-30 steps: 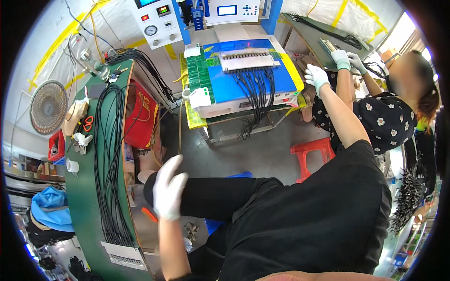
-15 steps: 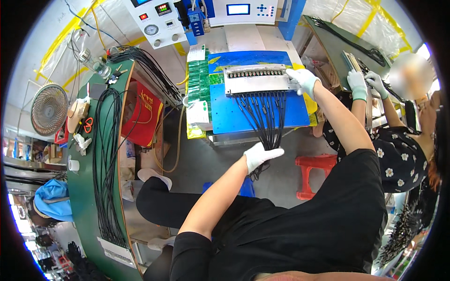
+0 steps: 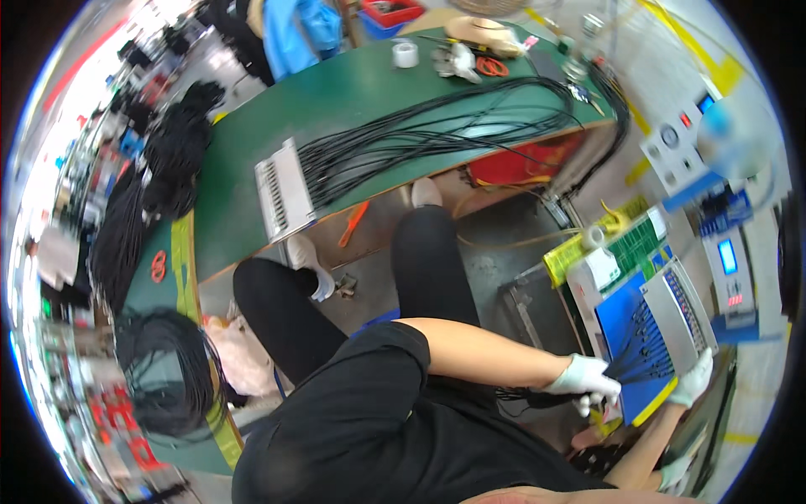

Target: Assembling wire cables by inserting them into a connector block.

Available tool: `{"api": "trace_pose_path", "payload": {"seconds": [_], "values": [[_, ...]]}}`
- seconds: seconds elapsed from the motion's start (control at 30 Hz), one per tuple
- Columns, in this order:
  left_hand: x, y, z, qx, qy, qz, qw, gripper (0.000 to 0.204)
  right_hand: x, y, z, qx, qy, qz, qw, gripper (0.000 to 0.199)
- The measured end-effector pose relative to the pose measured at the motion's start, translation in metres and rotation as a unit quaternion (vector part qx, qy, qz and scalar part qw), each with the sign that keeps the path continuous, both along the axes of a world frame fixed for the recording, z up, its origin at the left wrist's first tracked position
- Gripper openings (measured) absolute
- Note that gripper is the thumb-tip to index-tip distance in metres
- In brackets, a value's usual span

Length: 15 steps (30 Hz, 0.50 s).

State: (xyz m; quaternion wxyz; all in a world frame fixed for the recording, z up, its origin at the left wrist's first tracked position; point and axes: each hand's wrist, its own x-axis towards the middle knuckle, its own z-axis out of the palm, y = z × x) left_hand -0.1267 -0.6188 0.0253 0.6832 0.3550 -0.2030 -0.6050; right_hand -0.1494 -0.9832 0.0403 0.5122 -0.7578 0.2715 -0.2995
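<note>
My left hand (image 3: 585,378) in a white knit glove, closed around one bundle of thin black wires (image 3: 640,363) fanning onto the blue panel (image 3: 623,312), my right gloved hand (image 3: 693,382) pinching that panel's lower edge, one grey slotted connector block (image 3: 677,309) just above.

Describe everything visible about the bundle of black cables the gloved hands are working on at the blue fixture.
The bundle of thin black cables fans out over the blue panel of the grey test fixture, each strand running toward the grey connector block. The left white-gloved hand gathers the strands where they converge; the right white-gloved hand touches the fixture's edge beside them.
</note>
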Motion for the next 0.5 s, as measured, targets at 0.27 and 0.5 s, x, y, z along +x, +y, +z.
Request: {"api": "trace_pose_path", "payload": {"seconds": [0.27,0.5], "values": [[-0.01,0.21,0.08,0.034,-0.056,0.239,0.969,0.029,0.196,0.282,0.074,-0.095,-0.11,0.333,0.932,0.038],[-0.076,0.399,0.1,0.118,-0.089,0.669,0.728,0.035,0.267,0.697,0.055,-0.449,-0.325,0.532,0.641,0.028]]}}
